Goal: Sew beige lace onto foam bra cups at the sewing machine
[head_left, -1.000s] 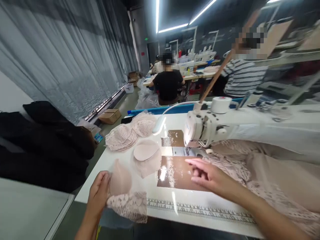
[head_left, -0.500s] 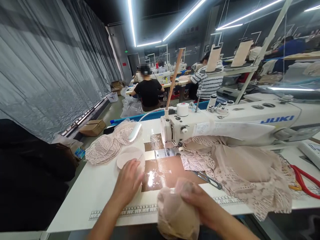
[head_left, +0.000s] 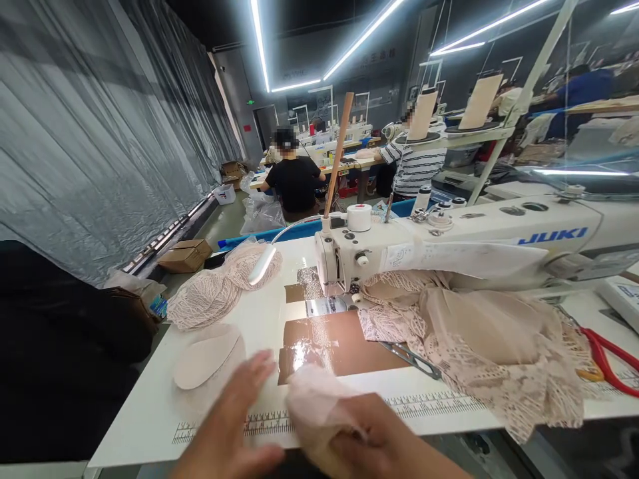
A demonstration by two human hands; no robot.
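My right hand (head_left: pixel 372 432) grips a beige cup pad (head_left: pixel 317 406) covered in sheer mesh, held above the front edge of the sewing table. My left hand (head_left: pixel 232 412) is just left of it, thumb and fingers apart, holding nothing, a little blurred. Beyond my left hand, an oval beige pad (head_left: pixel 202 362) lies on a piece of sheer mesh on the white tabletop. The sewing machine's needle area (head_left: pixel 334 303) stands ahead, with a shiny brown sheet (head_left: pixel 344 349) on the table in front of it. My right fingers are partly hidden by the cup pad.
Folded beige lace (head_left: pixel 204 296) lies at the back left under a small lamp (head_left: pixel 262 265). To the right are a heap of beige lace fabric (head_left: pixel 479 332), metal thread snips (head_left: pixel 417 359) and red-handled scissors (head_left: pixel 606 362). Two people sit at machines further ahead.
The oval pad on its mesh has shifted left and toward me, and my left hand has come off it, back toward me. My right hand has brought the cup pad leftward.
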